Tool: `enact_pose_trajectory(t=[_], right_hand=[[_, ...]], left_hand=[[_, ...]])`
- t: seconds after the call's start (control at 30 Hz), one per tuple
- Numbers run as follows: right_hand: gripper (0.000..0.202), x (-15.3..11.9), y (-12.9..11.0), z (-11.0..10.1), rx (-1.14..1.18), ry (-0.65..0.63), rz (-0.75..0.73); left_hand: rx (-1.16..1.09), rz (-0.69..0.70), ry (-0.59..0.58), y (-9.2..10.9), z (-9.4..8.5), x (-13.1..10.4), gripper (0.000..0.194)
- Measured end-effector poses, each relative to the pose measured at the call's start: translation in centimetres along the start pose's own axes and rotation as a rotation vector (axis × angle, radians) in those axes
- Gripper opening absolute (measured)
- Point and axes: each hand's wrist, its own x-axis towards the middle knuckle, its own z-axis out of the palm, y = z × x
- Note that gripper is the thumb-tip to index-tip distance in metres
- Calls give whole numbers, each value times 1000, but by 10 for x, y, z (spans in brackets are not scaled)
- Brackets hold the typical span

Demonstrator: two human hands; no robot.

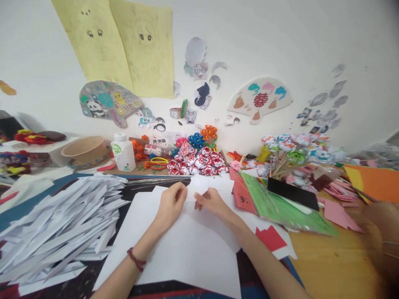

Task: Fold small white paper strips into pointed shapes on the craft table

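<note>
My left hand [173, 202], with a dark red cord round its wrist, is closed in a pinch at the left edge of a small white paper piece [198, 185]. At the right edge of that piece, my right hand [212, 201] has its fingers curled and pinched on it. Both hands are over the upper part of large white sheets [183, 249] lying in front of me. To the left lies a big heap of folded white paper strips [71, 224].
Behind the hands stand a white bottle [123, 153] and red-and-white paper flowers [199, 162]. A black phone-like slab [292, 193] rests on a green packet [280, 207] at the right. Red paper [271, 238] lies nearer. A blurred person's part [382, 236] shows at the right edge.
</note>
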Motion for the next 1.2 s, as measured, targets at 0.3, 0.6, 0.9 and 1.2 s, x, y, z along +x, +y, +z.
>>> enact_pose_trajectory(t=[0.3,0.6,0.9,1.2], right_hand=[[33,3,3,-27,-102,261,-66],[27,-9,-1,-9,-199,323,-82],[17,-19,23,-16,-267,128,-12],[10,-21,21,-16,-471,-26,-4]], left_hand=[[-45,-14,-151,-2,-17,7,27],[28,45,-317,-7,-38,2,25],[8,1,-427,-27,-30,-4,20],[262,-19,-333,-43,-17,-11,11]])
